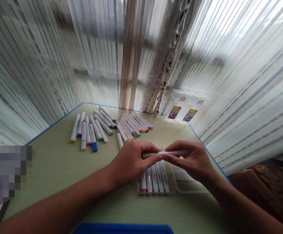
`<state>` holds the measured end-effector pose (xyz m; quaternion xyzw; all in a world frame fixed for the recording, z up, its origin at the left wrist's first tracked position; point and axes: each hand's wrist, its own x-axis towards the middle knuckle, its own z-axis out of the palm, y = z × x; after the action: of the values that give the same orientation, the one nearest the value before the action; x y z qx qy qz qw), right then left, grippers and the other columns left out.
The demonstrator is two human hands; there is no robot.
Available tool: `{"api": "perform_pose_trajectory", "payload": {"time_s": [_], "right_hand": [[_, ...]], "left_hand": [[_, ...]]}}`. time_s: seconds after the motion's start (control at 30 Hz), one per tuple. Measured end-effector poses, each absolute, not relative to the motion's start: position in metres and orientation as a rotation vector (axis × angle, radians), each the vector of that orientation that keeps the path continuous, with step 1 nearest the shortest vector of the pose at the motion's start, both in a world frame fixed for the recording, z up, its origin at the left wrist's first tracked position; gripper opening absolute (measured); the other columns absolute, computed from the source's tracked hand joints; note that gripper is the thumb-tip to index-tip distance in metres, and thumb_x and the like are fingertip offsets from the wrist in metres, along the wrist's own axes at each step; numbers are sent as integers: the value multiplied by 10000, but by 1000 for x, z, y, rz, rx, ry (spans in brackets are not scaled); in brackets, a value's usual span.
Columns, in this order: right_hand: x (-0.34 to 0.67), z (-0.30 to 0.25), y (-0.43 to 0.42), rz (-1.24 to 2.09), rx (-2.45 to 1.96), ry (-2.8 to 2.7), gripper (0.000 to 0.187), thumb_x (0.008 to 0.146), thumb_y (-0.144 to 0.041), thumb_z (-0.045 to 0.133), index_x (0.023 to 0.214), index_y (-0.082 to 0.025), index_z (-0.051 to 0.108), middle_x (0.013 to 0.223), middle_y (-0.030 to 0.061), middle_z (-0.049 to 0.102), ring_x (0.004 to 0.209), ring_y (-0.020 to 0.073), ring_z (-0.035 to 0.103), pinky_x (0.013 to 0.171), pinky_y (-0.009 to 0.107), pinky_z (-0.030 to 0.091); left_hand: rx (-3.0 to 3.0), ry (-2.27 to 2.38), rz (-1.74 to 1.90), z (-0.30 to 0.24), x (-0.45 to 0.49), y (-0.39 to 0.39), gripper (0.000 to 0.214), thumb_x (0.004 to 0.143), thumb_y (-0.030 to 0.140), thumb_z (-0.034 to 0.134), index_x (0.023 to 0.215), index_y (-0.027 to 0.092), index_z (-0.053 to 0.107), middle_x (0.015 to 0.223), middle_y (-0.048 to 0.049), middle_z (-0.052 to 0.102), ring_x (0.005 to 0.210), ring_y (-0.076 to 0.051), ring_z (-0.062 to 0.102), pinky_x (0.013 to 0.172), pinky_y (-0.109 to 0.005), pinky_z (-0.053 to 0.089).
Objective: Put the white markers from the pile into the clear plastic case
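Head view shows a white marker (170, 152) held level in the air between both hands, just above the near middle of the table. A green band (156, 152) shows on the marker where the two hands meet. The left hand (131, 161) has its thumb and fingertips pinched together on the marker's left end, with the rest of the fingers curled in. The right hand (192, 159) grips the barrel's right part, thumb under and fingers closed over it, so most of that end is hidden.

Right beneath the hands a clear plastic case (180, 187) lies flat on the table. In its left part a row of white markers (153, 178) lies side by side, pointing toward the person; the leftmost one has a pink end. The hands cover the far ends of the row.

Farther back, well apart from the hands, loose markers (102, 125) lie scattered in rough groups on the pale green table (58, 162), which has a thin blue edge. Their caps show yellow, blue, teal, pink, green and red.

At the far right corner of the table two clear packages (182, 110) with coloured labels stand against the sheer striped curtains (241, 97) that wrap around the table on all far sides. A blue object (122, 228) shows at the bottom edge, and a red patterned fabric (265, 185) lies to the right below the curtain.
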<state>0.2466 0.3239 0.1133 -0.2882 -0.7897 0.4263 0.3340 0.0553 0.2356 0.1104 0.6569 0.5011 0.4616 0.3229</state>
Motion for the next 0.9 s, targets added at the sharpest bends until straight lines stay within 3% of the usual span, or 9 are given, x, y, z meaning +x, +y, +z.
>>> {"api": "perform_pose_trajectory", "payload": {"time_s": [0.23, 0.43, 0.63, 0.9], "right_hand": [[247, 114, 324, 1014, -736, -2123, 185, 683, -310, 842, 721, -158, 744, 659, 51, 735, 554, 149, 639, 489, 215, 479], [246, 113, 322, 1091, -682, -2082, 134, 710, -261, 826, 743, -165, 739, 688, 37, 738, 599, 142, 664, 545, 207, 514], [247, 113, 321, 1177, -634, -2053, 109, 731, -223, 814, 800, -176, 743, 743, 27, 748, 658, 134, 695, 605, 194, 543], [249, 112, 325, 1306, -649, -1942, 110, 735, -219, 813, 825, -180, 763, 639, 7, 695, 451, 60, 529, 412, 165, 409]], "left_hand": [[1794, 1303, 1209, 113, 58, 234, 270, 910, 257, 590, 1122, 189, 742, 942, -51, 760, 809, -154, 689, 719, -228, 495], [1726, 1338, 1298, 117, 61, 232, 217, 869, 300, 644, 994, 182, 776, 921, -31, 766, 839, -151, 703, 756, -213, 522], [1645, 1321, 1325, 118, 59, 231, 210, 814, 345, 706, 877, 152, 760, 817, -20, 746, 754, -135, 696, 683, -177, 525], [1539, 1320, 1360, 116, 57, 236, 200, 858, 316, 653, 915, 144, 737, 766, -28, 711, 648, -113, 624, 578, -186, 462]]}}
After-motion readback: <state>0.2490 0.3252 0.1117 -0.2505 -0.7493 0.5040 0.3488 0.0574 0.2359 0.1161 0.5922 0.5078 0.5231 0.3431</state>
